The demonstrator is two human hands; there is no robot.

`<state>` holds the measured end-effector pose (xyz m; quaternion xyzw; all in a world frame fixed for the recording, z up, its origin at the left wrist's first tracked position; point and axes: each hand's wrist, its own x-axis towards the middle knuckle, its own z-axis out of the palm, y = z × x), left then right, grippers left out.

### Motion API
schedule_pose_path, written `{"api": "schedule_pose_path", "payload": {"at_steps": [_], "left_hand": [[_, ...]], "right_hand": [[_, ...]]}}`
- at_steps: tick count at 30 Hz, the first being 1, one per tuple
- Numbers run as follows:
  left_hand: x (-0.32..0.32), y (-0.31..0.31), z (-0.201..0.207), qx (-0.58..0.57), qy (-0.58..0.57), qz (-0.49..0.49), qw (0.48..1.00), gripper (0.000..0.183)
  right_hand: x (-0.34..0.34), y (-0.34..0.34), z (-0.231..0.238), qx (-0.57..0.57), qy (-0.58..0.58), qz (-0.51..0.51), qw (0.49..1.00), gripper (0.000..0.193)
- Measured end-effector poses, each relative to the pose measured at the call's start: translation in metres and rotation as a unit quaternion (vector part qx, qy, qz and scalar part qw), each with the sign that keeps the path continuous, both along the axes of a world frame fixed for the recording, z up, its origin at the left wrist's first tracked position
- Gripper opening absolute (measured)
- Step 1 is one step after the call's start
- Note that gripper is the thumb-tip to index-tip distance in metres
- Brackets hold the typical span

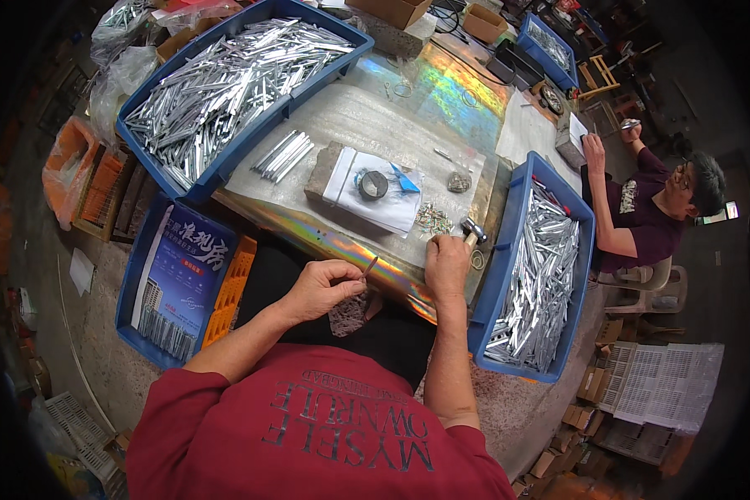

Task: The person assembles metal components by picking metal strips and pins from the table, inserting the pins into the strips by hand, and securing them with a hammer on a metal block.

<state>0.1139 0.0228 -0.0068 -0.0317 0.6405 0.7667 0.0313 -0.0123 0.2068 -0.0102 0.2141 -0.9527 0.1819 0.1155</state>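
Observation:
My left hand [327, 287] pinches a slim, dark, pointed metal piece [371, 267] between thumb and fingers. Just below that hand is a rough stone block [347, 317] in front of my lap. My right hand [447, 262] is closed at the table's front edge around the handle of a small hammer [473, 230], whose metal head sticks out beyond the fingers. A pile of small metal parts [433, 218] lies just beyond the right hand. Behind it, a dark tape roll [373, 185] sits on a paper-covered block [342, 173].
Blue bins of silvery metal strips stand far left [354, 52] and at right [577, 275]. Several strips [282, 156] lie in a row on the table. A lower blue tray [133, 287] holds a poster. At right, a co-worker [654, 196] sits using both hands.

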Motion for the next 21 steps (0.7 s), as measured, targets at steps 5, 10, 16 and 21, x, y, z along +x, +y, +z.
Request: {"api": "schedule_pose_path", "payload": {"at_steps": [5, 10, 16, 21], "left_hand": [[0.001, 0.0, -0.003, -0.008, 0.014, 0.009, 1.0, 0.01], [0.001, -0.001, 0.004, 0.042, -0.016, 0.024, 0.999, 0.012], [-0.003, -0.002, 0.007, 0.078, -0.071, 0.026, 0.994, 0.012], [-0.01, -0.001, 0.008, 0.117, -0.064, 0.03, 0.991, 0.012]], "right_hand": [[0.003, -0.014, -0.008, 0.121, -0.011, -0.083, 0.989, 0.011], [0.0, -0.011, -0.013, 0.145, 0.001, -0.046, 0.988, 0.01], [0.006, -0.001, -0.01, -0.084, 0.002, -0.027, 0.996, 0.007], [0.019, -0.003, 0.007, -0.292, -0.141, -0.035, 0.945, 0.006]]}}
